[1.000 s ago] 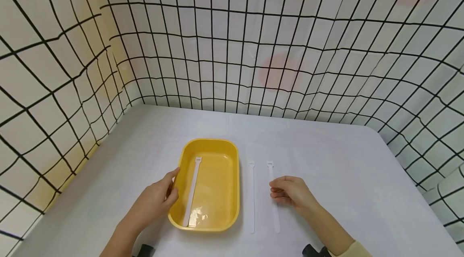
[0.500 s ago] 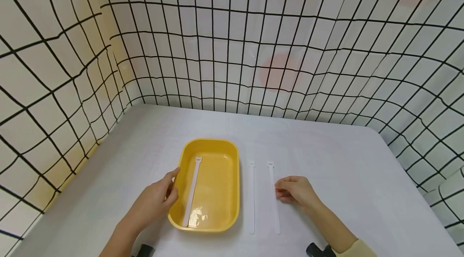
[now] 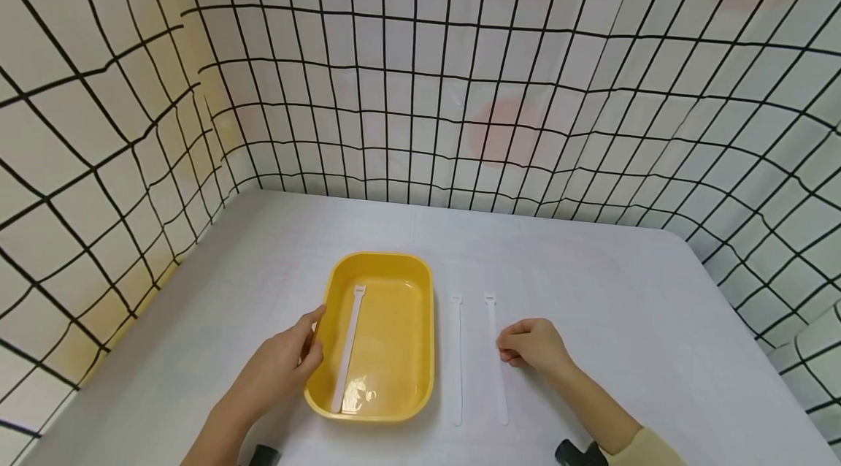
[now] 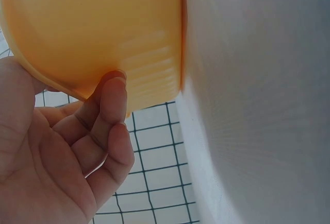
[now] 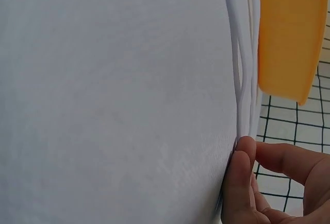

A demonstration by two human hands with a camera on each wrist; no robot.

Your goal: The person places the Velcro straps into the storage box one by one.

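A yellow tray (image 3: 394, 349) stands on the white table, one white cable tie (image 3: 348, 349) lying along the left of its floor. My left hand (image 3: 282, 356) holds the tray's left rim; in the left wrist view its curled fingers (image 4: 113, 100) lie against the outer wall. Right of the tray, a second cable tie (image 3: 456, 364) lies lengthwise on the table. Beside it is a third cable tie (image 3: 501, 393), whose edge my right hand (image 3: 535, 345) pinches about midway along. In the right wrist view the thumb and index fingertips (image 5: 246, 144) meet at that tie, part of which is raised in a bow.
Black wire grid panels (image 3: 420, 86) backed with white sheeting enclose the table at the back and both sides. White table surface (image 3: 644, 320) extends to the right of the right hand. A black device (image 3: 578, 453) sits at the right wrist.
My right hand has shifted slightly right, from over the third cable tie to its right edge, and its fingertips have closed together there. The left hand and the tray stay put.
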